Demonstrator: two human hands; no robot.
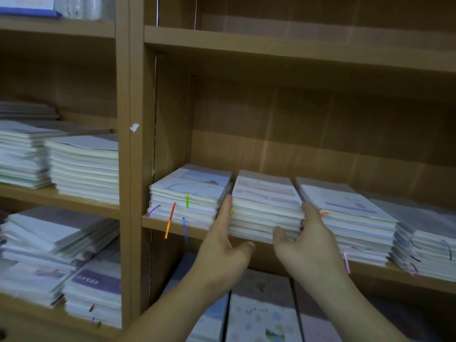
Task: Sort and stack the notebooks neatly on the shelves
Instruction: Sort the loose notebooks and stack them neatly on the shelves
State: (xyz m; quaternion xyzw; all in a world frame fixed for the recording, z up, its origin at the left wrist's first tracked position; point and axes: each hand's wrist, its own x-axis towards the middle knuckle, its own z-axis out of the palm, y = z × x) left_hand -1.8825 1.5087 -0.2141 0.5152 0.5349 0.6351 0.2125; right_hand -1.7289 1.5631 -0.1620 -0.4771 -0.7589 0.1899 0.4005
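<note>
A stack of notebooks with a pink-printed cover [265,206] lies on the middle shelf board [172,227] of the right-hand bay. My left hand [225,245] lies flat against the stack's left side, fingers reaching into the gap beside it. My right hand [307,243] presses the stack's right side, thumb under its front edge. To the left sits a stack with coloured ribbon markers [191,196]. To the right lie another white stack [350,218] and a stack in clear wrapping [424,245].
The left bay holds white notebook stacks on its middle shelf [85,166] and more on the lower shelf [59,257]. Below my hands lie notebooks with patterned covers [261,314]. The shelf above the stacks in the right bay [296,45] shows only bare wood.
</note>
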